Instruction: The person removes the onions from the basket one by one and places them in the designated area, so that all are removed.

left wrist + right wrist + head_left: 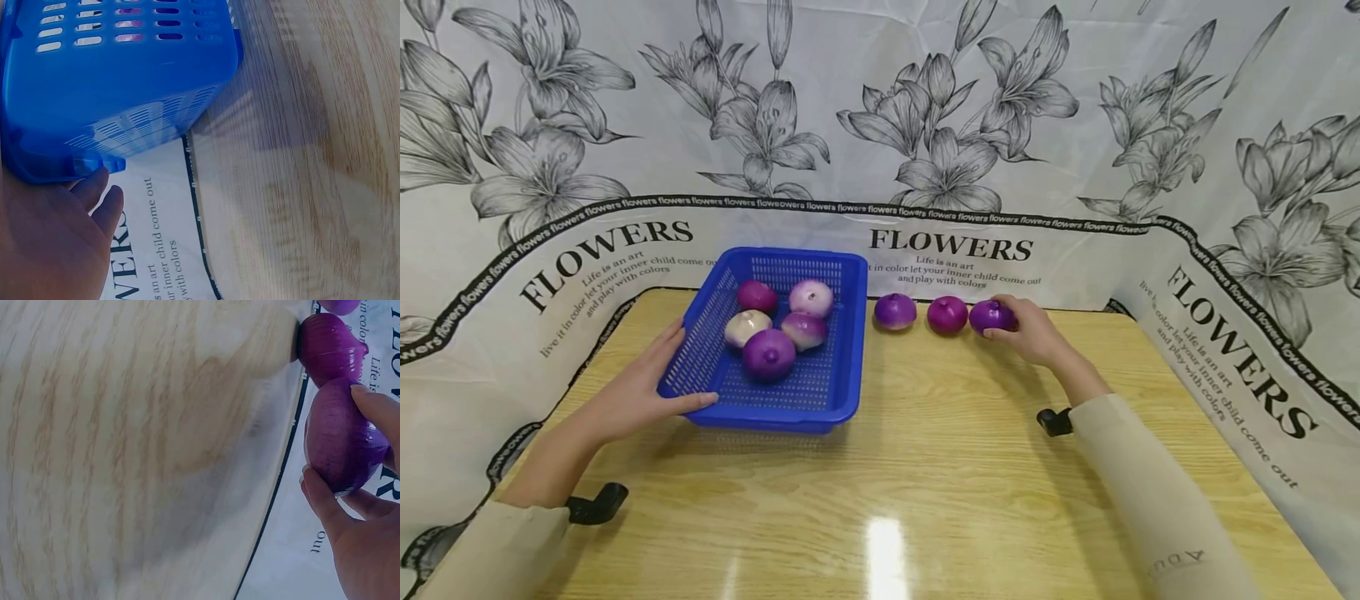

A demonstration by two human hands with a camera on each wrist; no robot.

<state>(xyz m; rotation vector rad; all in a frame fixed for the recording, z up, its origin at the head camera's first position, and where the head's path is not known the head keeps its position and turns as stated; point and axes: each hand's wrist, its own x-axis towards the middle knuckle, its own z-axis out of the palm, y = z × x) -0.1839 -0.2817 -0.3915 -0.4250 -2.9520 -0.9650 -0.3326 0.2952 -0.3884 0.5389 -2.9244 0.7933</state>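
Observation:
A blue plastic basket stands on the table with several onions in it, purple ones such as this onion and a paler onion. My left hand holds the basket by its left rim, thumb over the near corner; in the left wrist view two fingertips show at the rim's outer side. At the back of the table my right hand grips a purple onion between thumb and fingers. It is the rightmost in a row beside a magenta onion and another purple onion.
A white cloth printed with flowers and lettering hangs behind the wooden table and along its sides. The onion row lies close to the cloth, right of the basket. Black wrist mounts sit on both forearms.

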